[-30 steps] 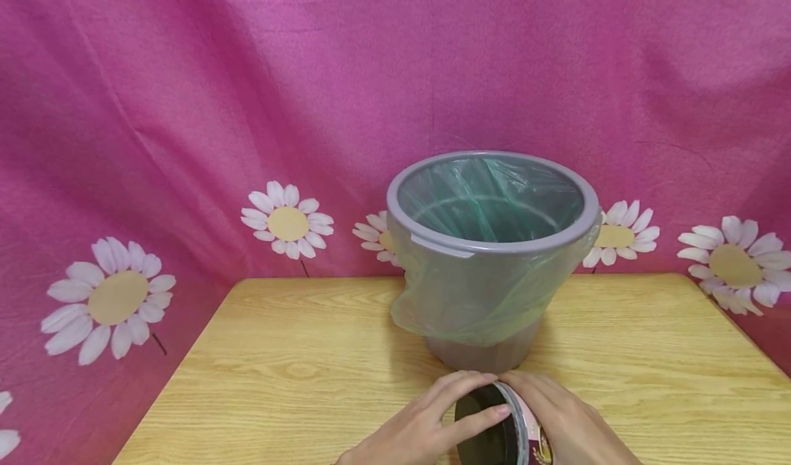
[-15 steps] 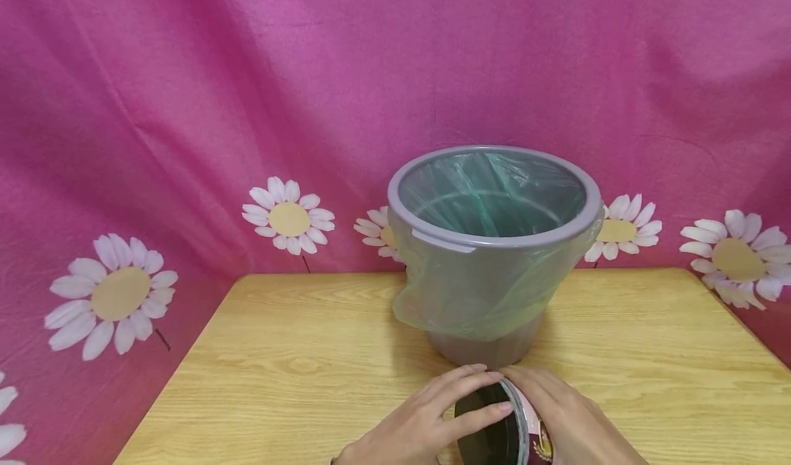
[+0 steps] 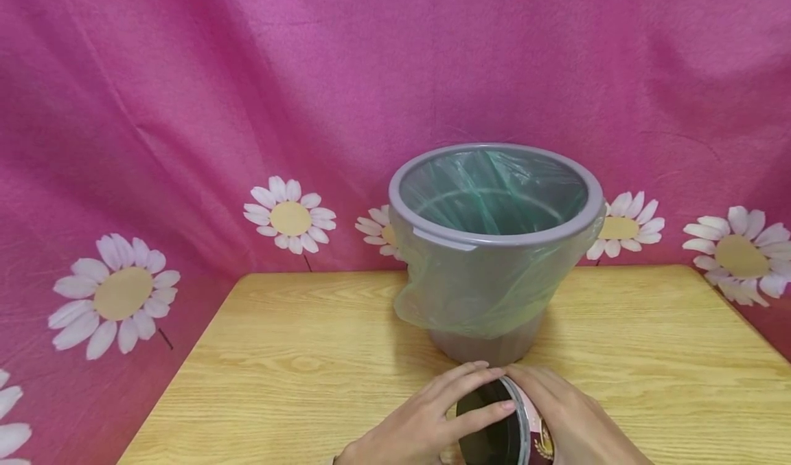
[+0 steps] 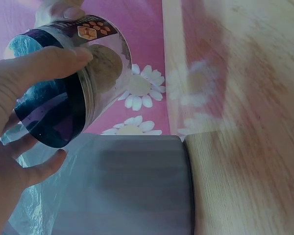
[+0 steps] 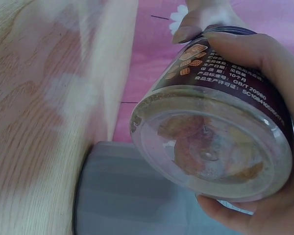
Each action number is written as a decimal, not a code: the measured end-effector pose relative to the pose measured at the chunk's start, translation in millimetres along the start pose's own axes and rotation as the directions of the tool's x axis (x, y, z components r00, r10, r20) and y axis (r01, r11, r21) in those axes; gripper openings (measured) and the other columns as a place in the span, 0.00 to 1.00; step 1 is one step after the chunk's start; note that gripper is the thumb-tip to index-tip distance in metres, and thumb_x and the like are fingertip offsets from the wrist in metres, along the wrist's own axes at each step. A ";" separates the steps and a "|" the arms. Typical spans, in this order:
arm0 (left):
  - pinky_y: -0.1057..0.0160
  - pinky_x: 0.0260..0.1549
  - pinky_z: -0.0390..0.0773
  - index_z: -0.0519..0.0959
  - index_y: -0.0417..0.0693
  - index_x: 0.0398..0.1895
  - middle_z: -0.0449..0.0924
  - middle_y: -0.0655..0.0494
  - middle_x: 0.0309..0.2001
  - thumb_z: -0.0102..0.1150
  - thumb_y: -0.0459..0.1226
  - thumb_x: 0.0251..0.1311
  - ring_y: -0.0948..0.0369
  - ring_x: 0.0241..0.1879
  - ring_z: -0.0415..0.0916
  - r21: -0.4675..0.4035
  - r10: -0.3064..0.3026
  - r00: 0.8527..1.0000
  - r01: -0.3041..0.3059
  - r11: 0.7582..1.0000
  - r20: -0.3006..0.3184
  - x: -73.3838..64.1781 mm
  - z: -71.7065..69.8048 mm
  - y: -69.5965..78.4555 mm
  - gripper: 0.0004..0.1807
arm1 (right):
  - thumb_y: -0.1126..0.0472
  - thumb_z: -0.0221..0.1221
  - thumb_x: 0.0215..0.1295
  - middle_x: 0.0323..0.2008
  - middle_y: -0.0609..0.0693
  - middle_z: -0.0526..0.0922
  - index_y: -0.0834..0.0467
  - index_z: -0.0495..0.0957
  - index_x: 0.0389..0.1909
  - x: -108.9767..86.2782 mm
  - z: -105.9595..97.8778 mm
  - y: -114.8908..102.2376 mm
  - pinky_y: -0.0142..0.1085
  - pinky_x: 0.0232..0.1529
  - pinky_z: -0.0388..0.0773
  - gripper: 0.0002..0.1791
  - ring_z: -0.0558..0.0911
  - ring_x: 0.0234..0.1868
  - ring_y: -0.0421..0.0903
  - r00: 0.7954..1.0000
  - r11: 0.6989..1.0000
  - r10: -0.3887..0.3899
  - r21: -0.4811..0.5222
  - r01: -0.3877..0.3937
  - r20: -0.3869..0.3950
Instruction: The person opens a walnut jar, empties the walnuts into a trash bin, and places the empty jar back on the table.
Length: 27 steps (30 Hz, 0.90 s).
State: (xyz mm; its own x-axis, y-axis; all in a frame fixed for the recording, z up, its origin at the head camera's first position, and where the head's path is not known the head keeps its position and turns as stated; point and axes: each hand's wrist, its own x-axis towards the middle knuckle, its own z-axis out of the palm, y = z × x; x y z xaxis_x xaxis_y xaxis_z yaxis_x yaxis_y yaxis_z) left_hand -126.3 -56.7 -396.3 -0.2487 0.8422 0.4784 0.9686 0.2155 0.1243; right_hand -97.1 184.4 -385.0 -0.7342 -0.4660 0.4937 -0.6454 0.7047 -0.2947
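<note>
A clear plastic jar with a dark printed label lies tilted between both hands, its lid to the left. Round, biscuit-like pieces show through its base in the right wrist view. My left hand grips the dark lid, fingers spread over the lid face and rim. In the left wrist view its thumb lies across the lid's edge. My right hand holds the jar's body from the other side, thumb over the label. The lid looks seated on the jar.
A grey waste bin lined with a thin greenish plastic bag stands just beyond the hands. Both are on a wooden table. A pink cloth with white flowers hangs behind and at the sides.
The head view has shifted slightly, so the bin and table sit a little higher in it. Both hands keep their hold on the jar and lid, with scarcely any movement.
</note>
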 end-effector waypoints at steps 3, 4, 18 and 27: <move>0.62 0.68 0.53 0.55 0.54 0.74 0.44 0.53 0.75 0.69 0.53 0.52 0.58 0.73 0.46 0.000 0.003 1.000 -0.003 1.000 -0.001 0.4 0.2 -0.2 0.49 | 0.25 0.70 0.29 0.53 0.37 0.76 0.51 0.72 0.60 0.2 -0.2 -0.1 0.43 0.41 0.81 0.54 0.76 0.48 0.36 1.000 1.000 0.006 0.007 -0.006 0.002; 0.62 0.68 0.53 0.55 0.53 0.74 0.45 0.53 0.75 0.69 0.53 0.52 0.58 0.73 0.47 -0.001 0.004 1.000 -0.004 1.000 -0.003 0.8 0.2 -0.3 0.49 | 0.25 0.70 0.29 0.53 0.37 0.75 0.50 0.72 0.60 0.1 -0.2 -0.4 0.42 0.41 0.81 0.54 0.75 0.48 0.36 1.000 1.000 0.008 0.011 -0.008 0.003; 0.61 0.68 0.54 0.56 0.56 0.74 0.43 0.52 0.75 0.70 0.52 0.51 0.56 0.73 0.45 -0.083 -0.010 1.000 0.011 0.996 0.011 -0.6 -2.0 3.2 0.49 | 0.24 0.69 0.29 0.53 0.36 0.75 0.50 0.71 0.60 0.5 -0.4 -2.0 0.42 0.41 0.81 0.55 0.75 0.47 0.35 1.000 1.000 0.010 0.008 -0.010 0.002; 0.61 0.67 0.55 0.55 0.59 0.75 0.40 0.54 0.75 0.70 0.52 0.50 0.56 0.73 0.42 -0.106 -0.058 0.998 0.062 0.992 0.037 -1.3 -2.3 5.4 0.50 | 0.24 0.70 0.28 0.54 0.34 0.74 0.48 0.71 0.61 0.1 -1.5 -2.8 0.42 0.41 0.81 0.55 0.74 0.48 0.34 0.999 0.999 0.041 0.027 -0.042 0.023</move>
State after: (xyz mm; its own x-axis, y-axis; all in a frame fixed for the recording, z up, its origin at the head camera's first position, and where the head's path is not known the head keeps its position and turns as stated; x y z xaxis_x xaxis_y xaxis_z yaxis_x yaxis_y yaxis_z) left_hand -120.7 -57.8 -394.3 -0.3042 0.8460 0.4379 0.9458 0.2132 0.2451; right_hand -95.1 183.1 -383.0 -0.7647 -0.4489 0.4623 -0.6198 0.7089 -0.3368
